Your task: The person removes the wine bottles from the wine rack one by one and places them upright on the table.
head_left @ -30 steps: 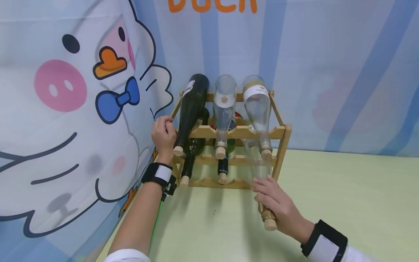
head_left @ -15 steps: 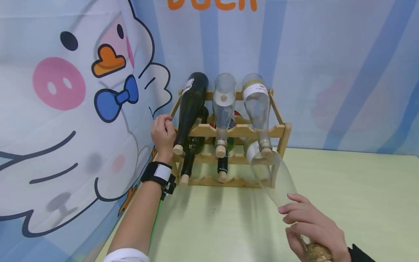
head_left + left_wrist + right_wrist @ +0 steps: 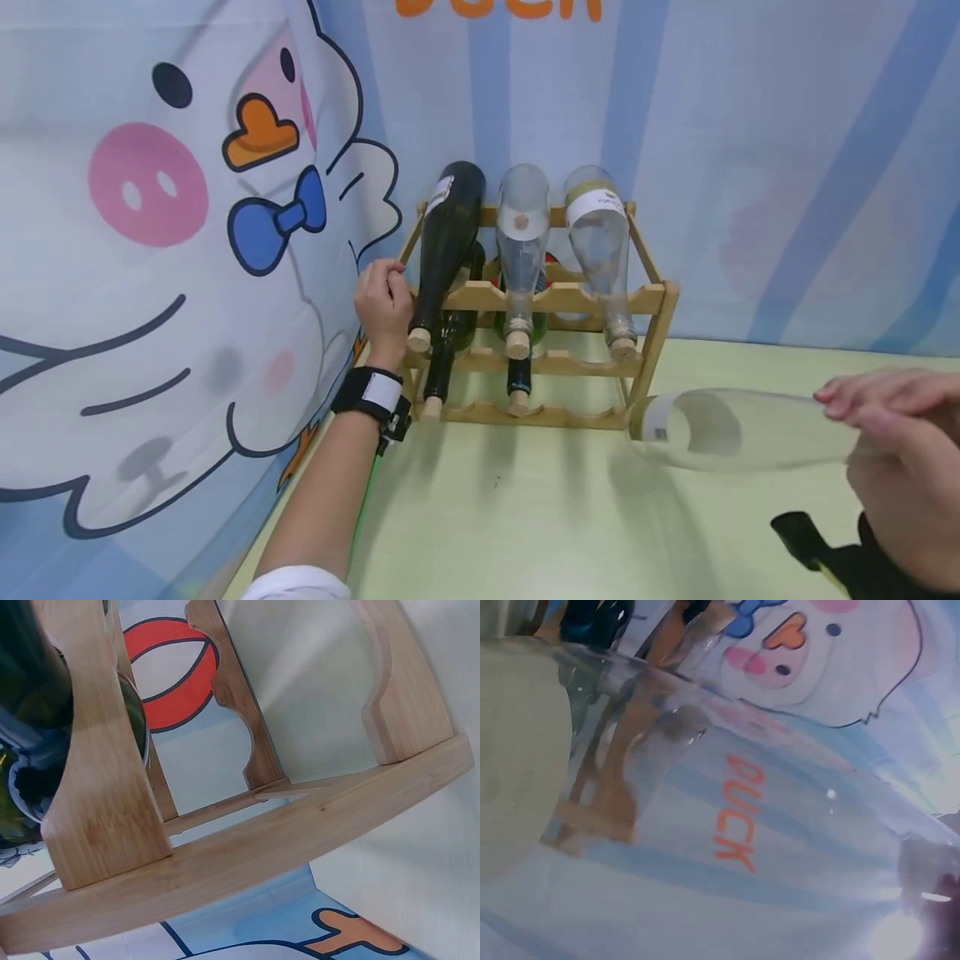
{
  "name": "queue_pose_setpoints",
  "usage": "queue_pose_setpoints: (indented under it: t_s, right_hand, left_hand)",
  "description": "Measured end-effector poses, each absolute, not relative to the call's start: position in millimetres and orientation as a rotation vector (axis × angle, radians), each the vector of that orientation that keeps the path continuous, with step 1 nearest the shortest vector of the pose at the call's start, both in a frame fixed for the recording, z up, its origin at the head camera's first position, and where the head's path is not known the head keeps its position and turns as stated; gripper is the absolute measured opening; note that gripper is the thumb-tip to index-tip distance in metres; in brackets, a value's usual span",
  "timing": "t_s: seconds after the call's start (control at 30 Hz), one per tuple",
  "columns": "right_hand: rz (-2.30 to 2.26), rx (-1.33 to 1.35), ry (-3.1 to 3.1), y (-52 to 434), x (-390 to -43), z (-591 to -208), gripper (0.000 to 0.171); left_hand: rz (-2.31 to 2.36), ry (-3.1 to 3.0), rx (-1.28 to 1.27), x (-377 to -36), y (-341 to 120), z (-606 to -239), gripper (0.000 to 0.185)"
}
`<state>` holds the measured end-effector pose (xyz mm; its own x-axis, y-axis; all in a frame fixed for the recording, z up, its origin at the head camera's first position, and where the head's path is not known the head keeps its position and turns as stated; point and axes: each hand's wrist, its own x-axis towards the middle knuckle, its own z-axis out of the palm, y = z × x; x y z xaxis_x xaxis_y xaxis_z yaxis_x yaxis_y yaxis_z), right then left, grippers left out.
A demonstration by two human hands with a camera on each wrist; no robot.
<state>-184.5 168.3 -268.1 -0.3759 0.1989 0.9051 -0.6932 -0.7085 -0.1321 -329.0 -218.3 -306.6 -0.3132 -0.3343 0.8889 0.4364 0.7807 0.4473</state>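
Observation:
My right hand (image 3: 907, 450) holds a clear glass bottle (image 3: 780, 425) near its neck, at the right of the head view. The bottle lies roughly level, its labelled base toward the wooden wine rack (image 3: 652, 358). Its see-through body (image 3: 780, 787) fills much of the right wrist view; the neck end is hidden by the hand. My left hand (image 3: 384, 302) grips the rack's upper left side with curled fingers, partly hidden behind the frame. On the top tier rest a dark bottle (image 3: 450, 242) and two clear corked bottles, one in the middle (image 3: 522, 242), one at right (image 3: 600, 242).
Two bottles lie on the lower tier, a dark one (image 3: 442, 358) at left and one with a dark neck (image 3: 519, 379) in the middle. A pale green tabletop (image 3: 487, 517) lies in front. A cartoon cloth (image 3: 247, 350) hangs close at the left and behind.
My right hand has drawn the clear bottle out of the rack's lower right slot and swung it to the right, turning it nearly sideways. The left hand keeps its place on the rack.

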Motion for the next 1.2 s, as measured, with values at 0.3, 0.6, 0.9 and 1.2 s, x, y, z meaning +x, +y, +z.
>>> queue_pose_setpoints:
  t_s: [0.3,0.6,0.9,1.2]
  right_hand:
    - [1.626,0.769,-1.347,192.4,-257.8,-243.8,0.017]
    - [1.881,0.604,-1.472,202.7,-288.3,-256.6,0.016]
    - [1.844,0.294,-1.728,200.3,-319.4,-253.1,0.01]
    - [1.682,0.238,-1.82,187.2,-319.6,-251.6,0.01]
  left_hand:
    - [-0.774,-1.749,-0.057,-328.2,-217.1,-305.3,0.024]
    - [-0.772,-1.727,-0.058,-329.1,-216.3,-305.6,0.024]
    - [-0.759,-1.684,-0.083,-331.4,-217.7,-304.5,0.023]
    - [-0.734,-1.66,-0.105,-333.3,-217.8,-306.0,0.025]
